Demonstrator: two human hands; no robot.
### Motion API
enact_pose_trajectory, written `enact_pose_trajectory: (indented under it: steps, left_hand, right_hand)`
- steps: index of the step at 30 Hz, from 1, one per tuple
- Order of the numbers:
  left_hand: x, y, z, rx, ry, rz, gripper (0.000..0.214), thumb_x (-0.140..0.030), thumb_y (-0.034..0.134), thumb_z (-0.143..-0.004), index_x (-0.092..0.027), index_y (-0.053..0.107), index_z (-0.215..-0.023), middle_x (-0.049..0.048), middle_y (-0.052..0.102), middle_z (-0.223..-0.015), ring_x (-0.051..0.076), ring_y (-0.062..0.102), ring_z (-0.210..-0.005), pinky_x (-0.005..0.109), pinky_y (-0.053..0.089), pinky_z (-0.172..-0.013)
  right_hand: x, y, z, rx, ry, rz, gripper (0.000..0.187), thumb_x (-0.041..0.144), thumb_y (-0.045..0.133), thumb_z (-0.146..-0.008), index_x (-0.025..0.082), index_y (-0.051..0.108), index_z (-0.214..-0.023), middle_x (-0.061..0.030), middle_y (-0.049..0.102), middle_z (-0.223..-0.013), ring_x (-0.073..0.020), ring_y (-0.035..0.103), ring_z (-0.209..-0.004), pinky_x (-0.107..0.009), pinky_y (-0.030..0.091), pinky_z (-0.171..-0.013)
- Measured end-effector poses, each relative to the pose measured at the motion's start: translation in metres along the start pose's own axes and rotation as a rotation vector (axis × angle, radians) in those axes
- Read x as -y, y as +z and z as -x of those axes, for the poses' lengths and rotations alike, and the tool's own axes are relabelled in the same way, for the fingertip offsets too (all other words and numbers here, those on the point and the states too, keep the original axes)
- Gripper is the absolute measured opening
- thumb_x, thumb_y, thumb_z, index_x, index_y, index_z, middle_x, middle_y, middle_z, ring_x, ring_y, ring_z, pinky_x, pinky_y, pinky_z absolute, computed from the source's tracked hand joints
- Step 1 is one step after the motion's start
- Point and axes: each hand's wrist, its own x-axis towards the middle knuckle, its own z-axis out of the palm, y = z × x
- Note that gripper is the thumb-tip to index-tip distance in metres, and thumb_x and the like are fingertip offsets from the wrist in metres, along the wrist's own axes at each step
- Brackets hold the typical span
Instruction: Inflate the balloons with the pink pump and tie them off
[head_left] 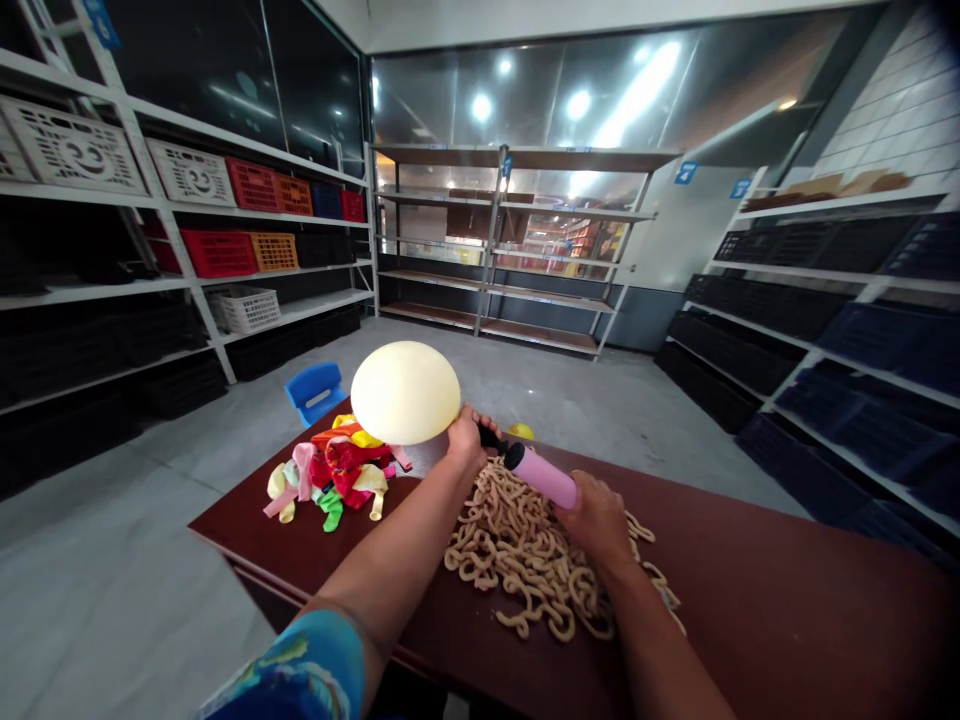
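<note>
A pale yellow balloon [405, 392], swollen with air, is above the left part of the table. My left hand [471, 436] is closed around its neck, at the black nozzle end of a hand pump. The pink barrel of the hand pump [546, 477] slants down to the right, and my right hand [598, 515] is wrapped round its near end. Below the pump lies a spread of beige, curled, rope-like pieces [517, 540]; I cannot make out what they are. Limp balloons [341, 465] in red, pink, yellow, orange and green are heaped left of my left forearm.
The dark red table [750, 570] runs off to the right. A blue chair [313, 392] stands past its left corner. Beyond the far edge shows a small yellow thing [521, 431]. Shelves with crates line the left and right; a metal rack [487, 240] stands at the back.
</note>
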Motion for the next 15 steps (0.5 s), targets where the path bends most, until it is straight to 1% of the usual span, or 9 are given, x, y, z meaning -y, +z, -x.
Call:
enact_pose_trajectory:
  steps: [5, 8, 9, 11, 13, 15]
  left_hand:
    - [-0.038, 0.004, -0.012, -0.007, 0.073, -0.010, 0.021, -0.022, 0.046, -0.072, -0.020, 0.030, -0.059, -0.0040, 0.036, -0.045, 0.011, 0.042, -0.039, 0.023, 0.037, -0.042]
    - [-0.051, 0.002, -0.019, -0.036, 0.085, -0.020, 0.021, -0.021, 0.045, -0.073, -0.020, 0.029, -0.059, -0.0036, 0.037, -0.045, 0.011, 0.042, -0.039, 0.023, 0.037, -0.042]
    - [-0.051, 0.001, -0.020, -0.047, 0.085, -0.019, 0.020, -0.021, 0.044, -0.073, -0.020, 0.029, -0.059, -0.0034, 0.037, -0.045, 0.011, 0.042, -0.039, 0.023, 0.037, -0.042]
    - [-0.044, 0.000, -0.018, -0.060, 0.095, -0.012, 0.019, -0.020, 0.043, -0.073, -0.020, 0.030, -0.060, -0.0035, 0.037, -0.045, 0.011, 0.042, -0.039, 0.023, 0.037, -0.041]
    - [-0.029, -0.001, -0.014, -0.062, 0.088, -0.012, 0.018, -0.020, 0.043, -0.074, -0.020, 0.031, -0.060, -0.0038, 0.037, -0.045, 0.011, 0.042, -0.038, 0.023, 0.037, -0.041]
    - [-0.010, -0.002, -0.008, -0.056, 0.038, -0.024, 0.019, -0.023, 0.043, -0.075, -0.019, 0.032, -0.061, -0.0035, 0.038, -0.046, 0.011, 0.042, -0.038, 0.023, 0.037, -0.041]
  right_hand:
    - [-0.005, -0.006, 0.000, 0.021, 0.105, 0.014, 0.025, 0.026, 0.054, -0.071, 0.021, 0.054, -0.096, -0.0041, 0.061, -0.088, -0.0206, 0.053, -0.086, -0.030, 0.027, -0.069]
    - [-0.006, -0.006, 0.000, 0.000, 0.126, 0.022, 0.028, 0.024, 0.055, -0.070, 0.021, 0.054, -0.098, -0.0043, 0.062, -0.091, -0.0215, 0.053, -0.086, -0.031, 0.027, -0.070]
    - [-0.006, -0.006, 0.000, -0.006, 0.128, 0.026, 0.027, 0.024, 0.055, -0.070, 0.021, 0.054, -0.098, -0.0046, 0.062, -0.091, -0.0218, 0.053, -0.086, -0.031, 0.027, -0.070]
    - [-0.005, -0.004, 0.000, -0.009, 0.124, 0.035, 0.025, 0.024, 0.054, -0.072, 0.020, 0.054, -0.096, -0.0054, 0.062, -0.090, -0.0224, 0.053, -0.085, -0.032, 0.026, -0.069]
    - [-0.002, -0.002, 0.000, -0.006, 0.101, 0.041, 0.021, 0.024, 0.054, -0.073, 0.019, 0.054, -0.093, -0.0065, 0.062, -0.088, -0.0228, 0.053, -0.084, -0.032, 0.026, -0.068]
    - [0.002, 0.000, 0.001, -0.003, 0.062, 0.041, 0.019, 0.026, 0.054, -0.073, 0.018, 0.054, -0.090, -0.0073, 0.061, -0.087, -0.0228, 0.053, -0.083, -0.032, 0.026, -0.068]
